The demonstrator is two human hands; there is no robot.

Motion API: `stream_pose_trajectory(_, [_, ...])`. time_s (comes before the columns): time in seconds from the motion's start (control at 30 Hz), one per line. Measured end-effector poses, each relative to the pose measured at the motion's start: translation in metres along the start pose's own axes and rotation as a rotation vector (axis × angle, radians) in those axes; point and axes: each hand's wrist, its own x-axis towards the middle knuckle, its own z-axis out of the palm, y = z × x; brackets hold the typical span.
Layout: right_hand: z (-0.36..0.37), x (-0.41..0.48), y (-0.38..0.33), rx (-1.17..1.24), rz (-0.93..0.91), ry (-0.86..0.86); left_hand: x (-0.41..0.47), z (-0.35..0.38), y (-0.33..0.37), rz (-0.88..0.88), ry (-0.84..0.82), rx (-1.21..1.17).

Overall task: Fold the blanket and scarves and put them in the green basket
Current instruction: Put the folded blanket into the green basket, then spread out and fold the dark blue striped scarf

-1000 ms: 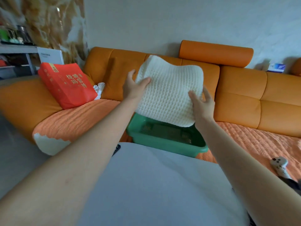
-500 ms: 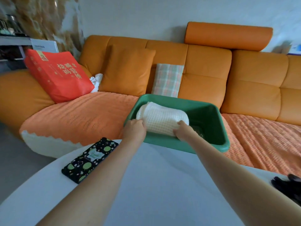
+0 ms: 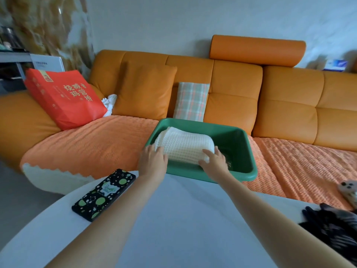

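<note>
Left hand (image 3: 153,161) and right hand (image 3: 214,164) each curl round a near corner of the folded white blanket (image 3: 183,147), one at either end, likely so the fold does not spring open while it is seated. Blanket lies inside the basket (image 3: 249,174), against its left wall; the free right part probably serves for the scarves. Basket sits on the sofa (image 3: 96,144) just beyond the bench (image 3: 173,219), within easy reach. A plaid cloth (image 3: 191,101) on the sofa back and a dark one (image 3: 332,225) on the bench look unpacked.

Soft even daylight; faint shadows; wide-angle bowing at edges; slight blur overall
</note>
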Motion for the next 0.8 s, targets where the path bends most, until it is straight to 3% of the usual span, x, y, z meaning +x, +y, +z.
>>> stream_pose_trajectory(0.1, [-0.003, -0.042, 0.007, 0.110, -0.118, 0.072, -0.031, -0.005, 0.009, 0.076, 0.030, -0.144])
stream_pose_trajectory(0.2, [-0.012, -0.097, 0.030, 0.049, -0.171, 0.161, -0.080, -0.011, 0.024, 0.081, -0.025, -0.278])
stream_pose_trajectory(0.33, [-0.052, -0.170, 0.096, -0.257, -0.100, 0.128, -0.152, -0.019, 0.046, 0.044, -0.193, -0.470])
stream_pose_trajectory(0.53, [-0.125, -0.253, 0.194, -0.680, 0.064, 0.310, -0.229, -0.037, 0.096, 0.082, -0.321, -0.609])
stream_pose_trajectory(0.67, [-0.157, -0.277, 0.217, -0.640, 0.230, 0.232, -0.260, -0.044, 0.125, 0.093, -0.464, -0.654])
stream_pose_trajectory(0.8, [-0.154, -0.286, 0.209, -0.521, 0.131, 0.299, -0.282, -0.055, 0.145, 0.024, -0.557, -0.788])
